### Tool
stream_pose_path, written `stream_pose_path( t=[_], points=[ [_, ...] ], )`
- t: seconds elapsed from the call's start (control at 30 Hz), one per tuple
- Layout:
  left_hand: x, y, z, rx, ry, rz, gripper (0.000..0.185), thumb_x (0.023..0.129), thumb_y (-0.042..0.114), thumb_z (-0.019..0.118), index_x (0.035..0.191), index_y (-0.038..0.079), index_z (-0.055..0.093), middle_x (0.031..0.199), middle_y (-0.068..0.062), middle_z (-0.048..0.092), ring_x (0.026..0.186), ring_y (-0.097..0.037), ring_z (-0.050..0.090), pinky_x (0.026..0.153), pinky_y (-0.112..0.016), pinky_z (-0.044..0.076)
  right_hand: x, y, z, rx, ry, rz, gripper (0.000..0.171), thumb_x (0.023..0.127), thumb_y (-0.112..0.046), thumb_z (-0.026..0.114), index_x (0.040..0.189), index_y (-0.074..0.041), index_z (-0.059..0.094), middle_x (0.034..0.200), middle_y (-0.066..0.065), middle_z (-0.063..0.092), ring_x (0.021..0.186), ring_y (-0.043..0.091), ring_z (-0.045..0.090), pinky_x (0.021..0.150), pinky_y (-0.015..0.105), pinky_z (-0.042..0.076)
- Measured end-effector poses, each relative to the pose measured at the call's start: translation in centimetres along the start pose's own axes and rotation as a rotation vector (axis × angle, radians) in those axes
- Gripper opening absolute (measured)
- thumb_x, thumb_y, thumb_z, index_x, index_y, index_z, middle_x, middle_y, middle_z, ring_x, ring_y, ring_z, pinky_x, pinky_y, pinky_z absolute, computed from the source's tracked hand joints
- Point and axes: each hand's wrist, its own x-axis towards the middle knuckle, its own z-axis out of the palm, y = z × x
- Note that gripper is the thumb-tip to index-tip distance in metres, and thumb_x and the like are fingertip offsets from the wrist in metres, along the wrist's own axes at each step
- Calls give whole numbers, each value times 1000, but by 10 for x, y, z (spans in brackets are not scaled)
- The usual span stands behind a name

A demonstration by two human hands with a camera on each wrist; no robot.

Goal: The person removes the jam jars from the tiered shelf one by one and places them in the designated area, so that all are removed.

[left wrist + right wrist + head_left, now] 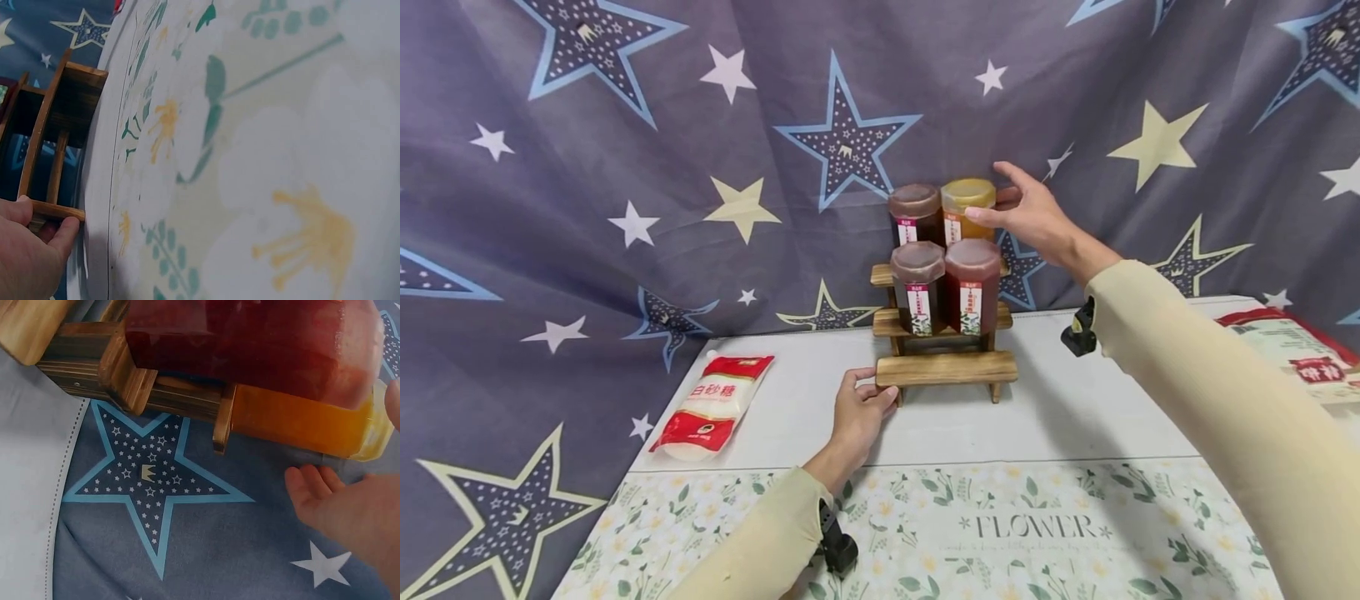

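1. White table (797, 400) with a leafy floral print on its near part carries a brown, three-step wooden stand (946, 368).
2. On the near left, the left grip (859, 412) is closed about the left end of the stand's lowest board, thumb and fingers pinching it. An uneven tug here could tip the stand and its load.
3. Farther, on the middle step, a dark glass jar (917, 287) stands left of a red glass jar (973, 275). The red one could be knocked off if the jar behind were drawn straight forward.
4. Farthest, on the top step at right, stands an amber glass jar with a yellow lid (300, 422). It lies between thumb and fingers of the right grip (1037, 215), which is loosely spread; the fingers are apart from the glass. Whether the thumb touches, I cannot tell. Closing unevenly might topple it.
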Motion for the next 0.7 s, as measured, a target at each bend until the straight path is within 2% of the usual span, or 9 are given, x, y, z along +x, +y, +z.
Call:
stream_pose_path(
  t=[0.17, 0.43, 0.7],
  points=[
    [0, 1, 0, 5, 3, -2, 41, 90, -4, 63, 126, 2, 45, 100, -18, 63, 94, -25, 65, 87, -34, 57, 6, 0, 5, -28, 3, 12, 91, 84, -34, 75, 154, -19, 19, 136, 22, 45, 117, 30, 50, 104, 45, 42],
    [0, 1, 1, 2, 5, -6, 41, 89, -5, 64, 126, 1, 45, 101, -18, 64, 93, -25, 65, 86, -34, 57, 12, 4, 18, -40, 18, -53, 81, 82, -18, 78, 146, -9, 30, 134, 16, 45, 116, 27, 49, 97, 38, 47],
    [1, -1, 1, -7, 10, 0, 41, 88, -5, 64, 125, 1, 46, 99, -19, 64, 92, -25, 66, 87, -35, 57, 12, 9, 18, -76, 32, -64, 81, 81, -24, 79, 145, -12, 32, 133, 15, 46, 115, 27, 50, 96, 41, 47]
  ],
)
